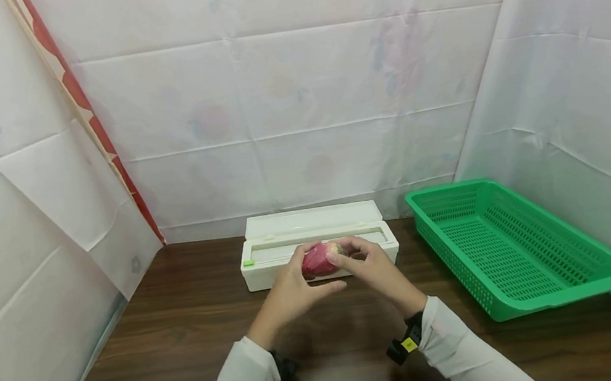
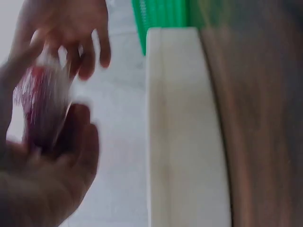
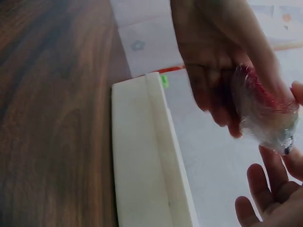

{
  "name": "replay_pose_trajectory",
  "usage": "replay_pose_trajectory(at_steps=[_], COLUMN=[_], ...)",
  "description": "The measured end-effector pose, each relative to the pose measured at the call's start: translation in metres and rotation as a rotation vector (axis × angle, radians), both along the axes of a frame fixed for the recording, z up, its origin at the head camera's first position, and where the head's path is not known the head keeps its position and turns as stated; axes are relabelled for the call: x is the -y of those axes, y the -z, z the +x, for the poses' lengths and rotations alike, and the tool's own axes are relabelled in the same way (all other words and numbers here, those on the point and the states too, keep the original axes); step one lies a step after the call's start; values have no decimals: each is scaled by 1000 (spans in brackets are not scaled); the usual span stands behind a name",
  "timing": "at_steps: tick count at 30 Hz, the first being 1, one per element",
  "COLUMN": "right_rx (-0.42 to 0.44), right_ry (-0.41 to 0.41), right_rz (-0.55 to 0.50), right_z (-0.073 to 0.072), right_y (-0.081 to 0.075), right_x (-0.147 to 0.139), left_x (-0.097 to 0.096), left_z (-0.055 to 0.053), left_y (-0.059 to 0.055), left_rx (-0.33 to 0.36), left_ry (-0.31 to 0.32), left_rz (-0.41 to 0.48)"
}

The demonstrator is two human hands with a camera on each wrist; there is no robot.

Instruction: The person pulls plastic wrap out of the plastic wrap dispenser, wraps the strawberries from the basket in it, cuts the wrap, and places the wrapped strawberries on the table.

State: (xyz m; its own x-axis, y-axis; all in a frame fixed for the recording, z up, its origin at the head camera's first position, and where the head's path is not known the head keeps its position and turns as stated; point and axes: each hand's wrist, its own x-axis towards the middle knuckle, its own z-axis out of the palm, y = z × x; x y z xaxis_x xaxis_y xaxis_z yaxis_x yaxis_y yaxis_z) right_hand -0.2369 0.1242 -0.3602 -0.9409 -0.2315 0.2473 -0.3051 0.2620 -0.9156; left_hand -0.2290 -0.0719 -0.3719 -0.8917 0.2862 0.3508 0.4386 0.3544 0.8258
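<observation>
A pink-red fruit (image 1: 317, 261) with a yellow-green end, which looks like a dragon fruit, is held up before a white box. Clear film wraps it, glossy and crinkled in the right wrist view. My left hand (image 1: 289, 293) holds its left end between fingers and thumb. At the yellow-green end, my right hand (image 1: 374, 268) pinches it with thumb and fingertips. The white cling film dispenser (image 1: 270, 276) behind the hands has its lid (image 1: 313, 218) raised and a green slider (image 1: 248, 263) at its left. Blur hides exact finger contacts in the left wrist view.
A green plastic basket (image 1: 510, 302) with slotted sides stands on the right of the dark wooden table (image 1: 187, 345). White patterned sheeting (image 1: 295, 92) hangs behind and at both sides. Dark wrist straps (image 1: 410, 338) sit at the sleeve cuffs.
</observation>
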Motion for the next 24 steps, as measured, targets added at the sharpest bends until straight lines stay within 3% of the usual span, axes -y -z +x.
replay_pose_trajectory(at_steps=[3, 5, 13, 18, 24], right_rx=[27, 51, 142, 158, 188], right_ry=[-42, -95, -340, -416, -505], right_rz=[5, -13, -63, -61, -129], right_z=[-3, -6, -12, -14, -13], right_y=[-1, 0, 4, 5, 7], right_x=[-4, -5, -10, -11, -12], left_x=[9, 12, 13, 12, 14], left_z=[-2, -4, -9, -10, -8], left_y=[-4, -5, -3, -1, -4], left_rx=[4, -2, -126, -158, -179], left_ry=[116, 148, 154, 139, 140], left_rz=[-21, -21, -21, -25, -52])
